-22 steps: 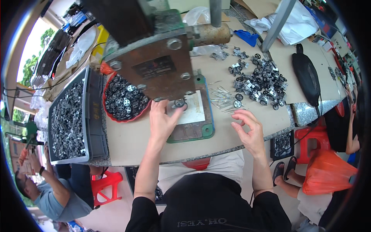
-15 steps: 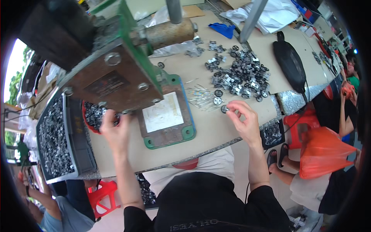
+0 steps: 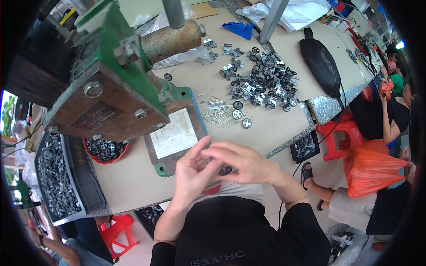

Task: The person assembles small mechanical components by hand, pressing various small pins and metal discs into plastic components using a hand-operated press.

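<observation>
My left hand [image 3: 191, 177] and my right hand [image 3: 248, 163] meet over the table's near edge, in front of the press base [image 3: 202, 133]. Their fingers overlap and are bent inward. A small black wheel [image 3: 225, 170] shows at the fingers of my right hand, close against my left fingertips. What my left fingers pinch is hidden behind the right hand. Beyond them lie thin metal rods [image 3: 216, 110] in a loose fan. Beside the rods sit a black wheel [image 3: 238, 105], a silver-spoked wheel [image 3: 237, 114] and another spoked wheel [image 3: 246, 123].
A green press [image 3: 111, 93] towers at the left. Near it are a red bowl [image 3: 116, 158] of black wheels and a grey bin [image 3: 91, 195] of small parts. A heap of wheeled assemblies [image 3: 266, 82] lies farther back, left of a black pouch [image 3: 324, 62]. People sit at both sides.
My left hand has come out of the red bowl to meet my right hand. The right hand has left a spoked wheel beside the rods and drawn back toward me. The view has shifted slightly.
</observation>
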`<act>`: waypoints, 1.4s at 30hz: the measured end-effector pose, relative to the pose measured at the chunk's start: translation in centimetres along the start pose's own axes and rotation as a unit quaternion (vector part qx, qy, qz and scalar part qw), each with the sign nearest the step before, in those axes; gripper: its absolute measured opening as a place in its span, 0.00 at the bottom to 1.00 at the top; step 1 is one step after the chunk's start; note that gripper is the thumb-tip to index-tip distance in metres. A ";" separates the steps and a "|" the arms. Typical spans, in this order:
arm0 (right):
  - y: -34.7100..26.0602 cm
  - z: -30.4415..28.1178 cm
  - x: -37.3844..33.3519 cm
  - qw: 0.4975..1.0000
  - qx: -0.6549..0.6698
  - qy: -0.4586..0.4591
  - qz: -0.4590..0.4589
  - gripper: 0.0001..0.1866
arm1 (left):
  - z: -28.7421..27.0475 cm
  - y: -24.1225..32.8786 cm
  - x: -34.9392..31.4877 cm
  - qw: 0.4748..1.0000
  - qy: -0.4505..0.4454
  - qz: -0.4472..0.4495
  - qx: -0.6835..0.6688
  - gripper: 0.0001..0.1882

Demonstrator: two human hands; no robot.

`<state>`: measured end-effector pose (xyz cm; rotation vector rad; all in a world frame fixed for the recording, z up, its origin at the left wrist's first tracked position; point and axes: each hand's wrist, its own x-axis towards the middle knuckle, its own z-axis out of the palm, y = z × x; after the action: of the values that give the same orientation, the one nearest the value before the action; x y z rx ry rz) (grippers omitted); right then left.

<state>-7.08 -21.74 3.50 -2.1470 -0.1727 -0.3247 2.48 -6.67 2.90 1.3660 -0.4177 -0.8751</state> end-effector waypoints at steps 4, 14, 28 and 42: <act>2.8 -4.0 -0.8 0.995 -0.055 0.047 0.074 0.28 | 0.3 -0.4 1.0 0.999 -0.026 0.022 -0.008 0.33; 10.7 -13.5 2.5 0.888 -0.451 -0.027 0.084 0.40 | -12.8 2.7 0.4 0.847 0.318 0.121 0.408 0.11; 5.6 -2.9 -3.3 0.934 -0.273 0.200 0.116 0.22 | -24.3 -0.3 7.4 0.680 0.182 0.219 0.676 0.09; 8.0 -0.4 6.9 0.968 -0.184 -0.046 0.165 0.07 | -20.0 2.7 4.4 0.835 0.254 0.164 0.460 0.08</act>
<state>1.44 -26.57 -0.53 -2.5101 0.2095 -0.0641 20.42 3.35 0.57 2.2416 -0.6665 0.0630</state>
